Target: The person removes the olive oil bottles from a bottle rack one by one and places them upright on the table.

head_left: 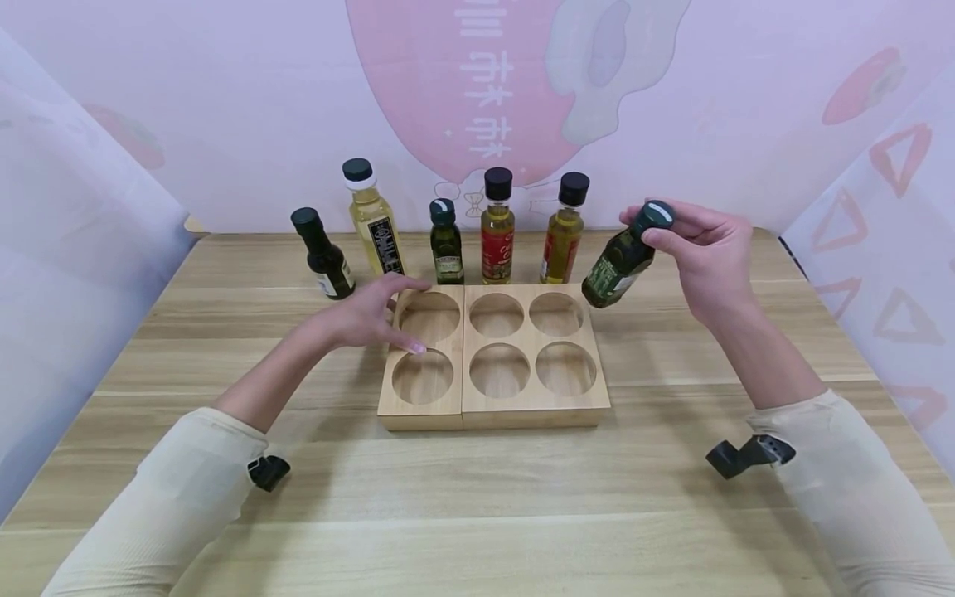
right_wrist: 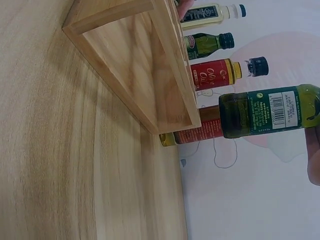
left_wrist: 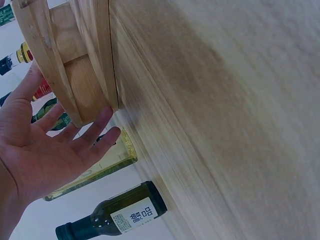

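My right hand (head_left: 712, 257) pinches a dark green olive oil bottle (head_left: 621, 267) near its cap. The bottle is tilted, its base beside the far right corner of a wooden rack (head_left: 537, 400); in the right wrist view its barcode label (right_wrist: 274, 110) shows. My left hand (head_left: 369, 313) rests against the rack's left part, thumb and fingers spread. In the left wrist view, fingertips (left_wrist: 104, 117) lie by the rack's edge. Two round holes show in the rack's left part and several in its right part, with no bottle in them.
Behind the rack stand a small green bottle (head_left: 447, 249), two red-labelled oil bottles, the left one (head_left: 497, 240) and the right one (head_left: 561, 245), and a tall pale yellow bottle (head_left: 376, 228). A dark bottle (head_left: 326, 261) stands left. A printed cloth (head_left: 261, 99) hangs behind the table (head_left: 507, 506).
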`<move>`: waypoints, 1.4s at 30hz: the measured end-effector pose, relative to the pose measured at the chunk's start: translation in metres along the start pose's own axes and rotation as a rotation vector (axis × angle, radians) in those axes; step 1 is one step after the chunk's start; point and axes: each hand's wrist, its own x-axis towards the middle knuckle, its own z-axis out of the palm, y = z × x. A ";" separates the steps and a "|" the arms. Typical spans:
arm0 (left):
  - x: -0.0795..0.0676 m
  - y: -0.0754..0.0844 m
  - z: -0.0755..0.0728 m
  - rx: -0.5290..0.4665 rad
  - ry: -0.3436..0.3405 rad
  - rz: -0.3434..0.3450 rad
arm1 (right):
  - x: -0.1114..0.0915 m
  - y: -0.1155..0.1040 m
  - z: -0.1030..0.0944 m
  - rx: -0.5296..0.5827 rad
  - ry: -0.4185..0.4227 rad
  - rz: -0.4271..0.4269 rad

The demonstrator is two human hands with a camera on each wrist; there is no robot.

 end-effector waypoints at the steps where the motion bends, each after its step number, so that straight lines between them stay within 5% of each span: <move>1: 0.000 0.000 0.000 0.001 0.001 0.000 | 0.000 0.000 -0.001 -0.001 0.007 -0.004; 18: 0.000 0.000 -0.001 0.006 0.000 0.005 | 0.008 0.008 -0.008 -0.050 0.119 0.022; 42: 0.000 0.001 -0.001 0.004 -0.015 -0.005 | 0.021 0.045 -0.023 -0.126 0.257 0.175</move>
